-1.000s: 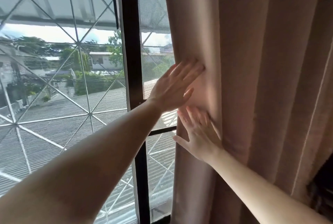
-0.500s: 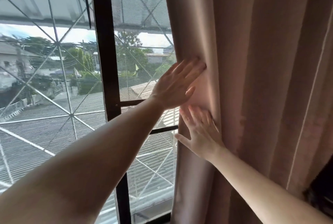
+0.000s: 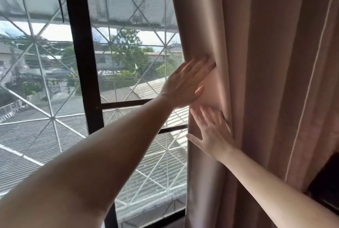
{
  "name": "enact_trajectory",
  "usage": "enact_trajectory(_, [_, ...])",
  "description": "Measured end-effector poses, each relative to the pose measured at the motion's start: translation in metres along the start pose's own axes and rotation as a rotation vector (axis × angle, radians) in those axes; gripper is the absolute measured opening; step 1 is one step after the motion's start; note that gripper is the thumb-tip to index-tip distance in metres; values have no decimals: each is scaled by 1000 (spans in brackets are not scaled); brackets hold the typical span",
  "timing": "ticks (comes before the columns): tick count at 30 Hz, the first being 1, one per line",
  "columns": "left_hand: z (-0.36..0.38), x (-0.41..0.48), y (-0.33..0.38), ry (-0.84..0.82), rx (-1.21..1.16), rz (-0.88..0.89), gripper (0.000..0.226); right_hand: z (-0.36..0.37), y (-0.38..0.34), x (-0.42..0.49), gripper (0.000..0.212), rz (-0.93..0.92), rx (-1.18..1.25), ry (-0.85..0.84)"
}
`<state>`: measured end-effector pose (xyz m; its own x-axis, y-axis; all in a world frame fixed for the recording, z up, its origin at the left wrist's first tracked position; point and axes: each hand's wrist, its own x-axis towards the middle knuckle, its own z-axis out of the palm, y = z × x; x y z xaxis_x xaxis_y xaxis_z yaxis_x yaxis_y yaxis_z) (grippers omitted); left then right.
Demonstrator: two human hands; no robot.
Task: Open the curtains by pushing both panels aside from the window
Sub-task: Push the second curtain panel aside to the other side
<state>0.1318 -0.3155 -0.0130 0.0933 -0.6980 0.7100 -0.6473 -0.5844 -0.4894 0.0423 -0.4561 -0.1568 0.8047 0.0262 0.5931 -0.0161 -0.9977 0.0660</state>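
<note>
Both palms flat, fingers spread: left hand (image 3: 185, 84) above right hand (image 3: 213, 132). Pressed against pink curtain panel (image 3: 266, 80), gripping nothing. Beside black-framed window (image 3: 82, 62).

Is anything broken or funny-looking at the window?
Nothing looks broken. The pink curtain is only bunched where the left hand and right hand press flat on it. The black window frame looks straight.

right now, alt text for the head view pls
Both hands press flat on the edge of a pink curtain, left hand above right hand, pushing it right. To the left, the black-framed window is uncovered, showing a metal grille, rooftops and trees.
</note>
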Motion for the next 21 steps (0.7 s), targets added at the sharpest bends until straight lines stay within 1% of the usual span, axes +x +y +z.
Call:
enact_trajectory(4, [14,14,4,23,-27,34,72,9,15,6,94,49,-15,28])
enact_trajectory(10, [43,43,4,11,-85,70,73,17,42,12,92,83,-77,31])
enact_trajectory(17, [68,63,18,84,-132,107,72,26,67,16,91,172,-132,48])
enact_trajectory(21, [78,72,22,90,-186,130,71,34,79,21,91,195,-154,53])
